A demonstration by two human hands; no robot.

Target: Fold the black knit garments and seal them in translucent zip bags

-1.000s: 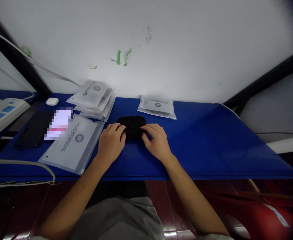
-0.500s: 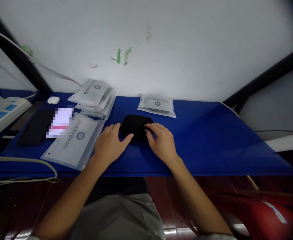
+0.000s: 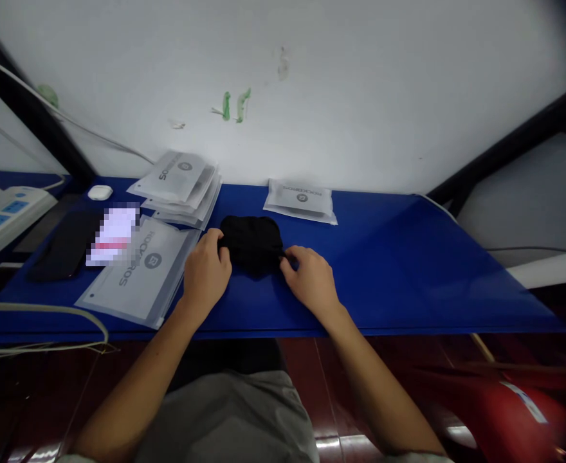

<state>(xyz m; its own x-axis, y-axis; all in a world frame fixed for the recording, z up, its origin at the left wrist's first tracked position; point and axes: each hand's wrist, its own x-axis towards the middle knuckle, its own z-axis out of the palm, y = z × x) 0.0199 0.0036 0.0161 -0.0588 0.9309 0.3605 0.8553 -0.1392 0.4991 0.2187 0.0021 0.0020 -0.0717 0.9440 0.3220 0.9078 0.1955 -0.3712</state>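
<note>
Grips the black fabric bundle (image 3: 251, 241) from both sides. With the left hand (image 3: 206, 275): fingers curled, thumb drawn in, clamped on the bundle's left edge. With the right hand (image 3: 312, 283): mostly closed, fingertips pinching the bundle's near right corner. Bundle resting on the blue worktop (image 3: 408, 270), about midway along it, between the two hands, rumpled and rounded rather than flat.

Just left of the left hand, flat on the worktop and set at a slant: a large frosted pouch (image 3: 141, 273) printed with a round logo and lettering. More than one layer visible at its near edge. Thin and flat all over; contents impossible to tell through the film.

Behind that, toward the wall: a fanned stack of pouches (image 3: 179, 183) with the same print, overlapping one another. Contents likewise hidden.

Beyond the bundle, close against the wall and well apart from both hands: a single smaller pouch (image 3: 300, 200), alone, slightly plump, with the same logo. Filling not discernible.

At the far left end: a small white case (image 3: 100, 191), rounded, lid down. Near it, a dark flat slab (image 3: 63, 247), lying lengthwise. Off the worktop's left end, a white power strip (image 3: 3, 215) with blue switches. Along the front edge at left, a pale cable (image 3: 71, 315) in a loose loop.
</note>
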